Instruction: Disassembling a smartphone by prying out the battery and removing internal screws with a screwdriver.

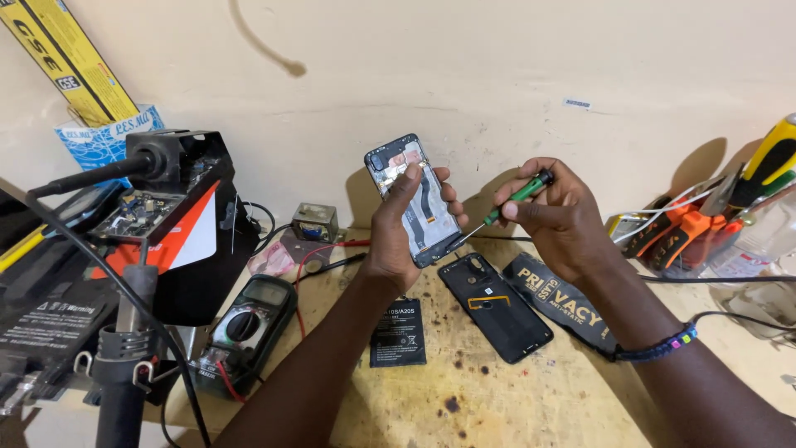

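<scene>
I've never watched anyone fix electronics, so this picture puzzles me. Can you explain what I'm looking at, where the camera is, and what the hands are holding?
There is no machine here. A person works with bare hands, and the single camera sits on their head, looking down over their arms at a workbench against a wall.

The left hand holds up an opened phone, back removed, so its inner parts show. The right hand holds a small green-handled screwdriver, its tip at the phone's lower edge.

On the bench below lie a black phone back cover, a flat black battery and a long black packet. To the left sit a multimeter and a black-and-orange device with cables. At the far right are more tools with orange and yellow handles.
</scene>
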